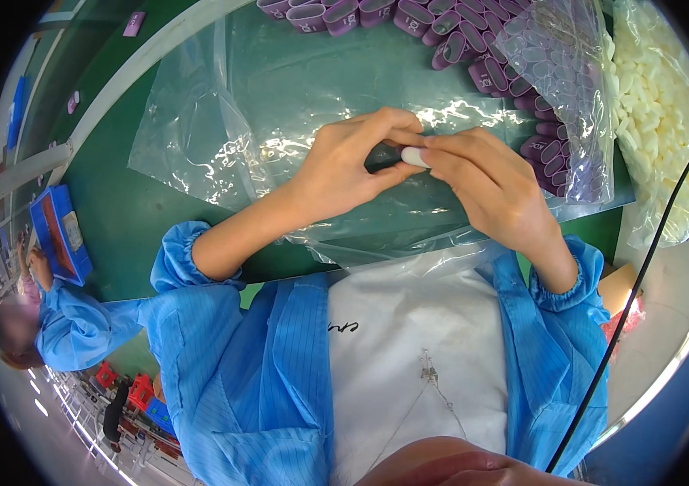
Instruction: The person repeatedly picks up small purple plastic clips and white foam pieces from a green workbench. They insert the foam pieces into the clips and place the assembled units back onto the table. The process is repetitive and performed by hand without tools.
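Over the middle of the plastic-covered table, my two hands meet at the fingertips. In my right hand point(490, 178), the fingers pinch a small white rounded piece point(415, 156). My left hand point(348, 162) is closed in a curl against the same spot, thumb and fingertips coming together beside the white piece. Something dark shows inside its curl, and I cannot tell whether it is a held part or shadow. Beyond the hands, many purple oval-ended sleeves point(486, 74) stand packed along the table's far and right side.
Clear plastic sheeting point(279, 105) covers the green table point(117, 182). At the right lies a clear bag of whitish small pieces point(659, 121). A black cable point(644, 275) crosses the right side. Another person in blue sleeves point(77, 320) works at left by a blue bin point(77, 255).
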Available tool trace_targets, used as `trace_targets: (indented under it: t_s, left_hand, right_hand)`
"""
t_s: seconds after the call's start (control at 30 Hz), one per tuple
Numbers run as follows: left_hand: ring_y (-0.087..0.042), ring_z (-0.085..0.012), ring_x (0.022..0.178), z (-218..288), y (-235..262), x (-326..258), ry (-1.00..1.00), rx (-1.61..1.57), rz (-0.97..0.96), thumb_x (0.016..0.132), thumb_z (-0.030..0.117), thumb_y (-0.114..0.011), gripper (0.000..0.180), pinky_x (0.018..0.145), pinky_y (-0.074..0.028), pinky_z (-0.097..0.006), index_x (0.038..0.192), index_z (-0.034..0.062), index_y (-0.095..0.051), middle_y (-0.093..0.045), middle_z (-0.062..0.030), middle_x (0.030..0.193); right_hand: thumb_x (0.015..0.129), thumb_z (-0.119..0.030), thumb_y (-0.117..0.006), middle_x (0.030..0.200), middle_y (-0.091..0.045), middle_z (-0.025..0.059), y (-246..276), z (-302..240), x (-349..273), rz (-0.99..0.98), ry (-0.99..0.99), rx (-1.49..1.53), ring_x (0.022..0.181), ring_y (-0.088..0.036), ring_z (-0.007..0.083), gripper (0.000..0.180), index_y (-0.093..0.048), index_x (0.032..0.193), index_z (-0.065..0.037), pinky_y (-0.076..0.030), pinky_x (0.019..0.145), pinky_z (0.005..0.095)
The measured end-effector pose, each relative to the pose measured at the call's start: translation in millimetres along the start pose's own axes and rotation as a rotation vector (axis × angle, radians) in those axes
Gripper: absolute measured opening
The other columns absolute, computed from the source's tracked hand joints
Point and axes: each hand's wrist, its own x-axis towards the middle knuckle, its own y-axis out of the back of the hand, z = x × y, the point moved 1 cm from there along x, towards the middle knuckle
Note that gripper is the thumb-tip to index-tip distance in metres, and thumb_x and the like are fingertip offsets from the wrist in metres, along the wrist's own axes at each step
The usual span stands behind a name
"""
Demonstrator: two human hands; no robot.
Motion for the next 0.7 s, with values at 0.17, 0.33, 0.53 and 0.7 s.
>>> trace_targets:
  t_s: [0.17,0.33,0.53,0.7]
  left_hand:
    - [-0.073,-0.0259,0.091,0,-1,2,-0.007,0.006,-0.007,0.075,0.004,-0.083,0.044,0.077,-0.059,-0.033,0.112,0.0046,-0.059,-0.073,-0.0094,0.101]
    - [-0.073,-0.0255,0.091,-3,-1,0,-0.023,-0.001,-0.010,0.075,0.003,-0.083,0.043,0.078,-0.059,-0.033,0.111,0.0041,-0.060,-0.073,-0.0098,0.101]
    - [-0.074,-0.0249,0.091,-4,-1,0,-0.056,0.007,-0.027,0.076,0.000,-0.083,0.042,0.079,-0.059,-0.032,0.112,0.0017,-0.062,-0.074,-0.0119,0.102]
    - [-0.072,-0.0267,0.086,-5,-5,1,-0.058,0.028,-0.020,0.076,0.003,-0.082,0.039,0.073,-0.057,-0.033,0.109,0.0032,-0.062,-0.072,-0.0107,0.098]
  right_hand:
    - [0.066,0.002,-0.068,0.099,-0.066,0.0158,-5,4,-1,0.018,0.059,-0.062,0.079,-0.063,0.0277,0.031,-0.065,0.096,0.009,-0.055,0.064,0.0353]
    - [0.066,0.000,-0.070,0.099,-0.066,0.0166,-13,12,-8,0.055,0.085,-0.049,0.077,-0.063,0.0280,0.032,-0.066,0.097,0.008,-0.054,0.060,0.0333]
    - [0.067,-0.001,-0.071,0.101,-0.066,0.0158,-14,13,-14,0.060,0.103,-0.047,0.075,-0.064,0.0259,0.036,-0.068,0.102,0.007,-0.054,0.058,0.0316]
    - [0.067,-0.002,-0.071,0.103,-0.066,0.0156,-14,5,-15,0.054,0.123,-0.142,0.076,-0.065,0.0241,0.038,-0.068,0.104,0.006,-0.054,0.058,0.0306]
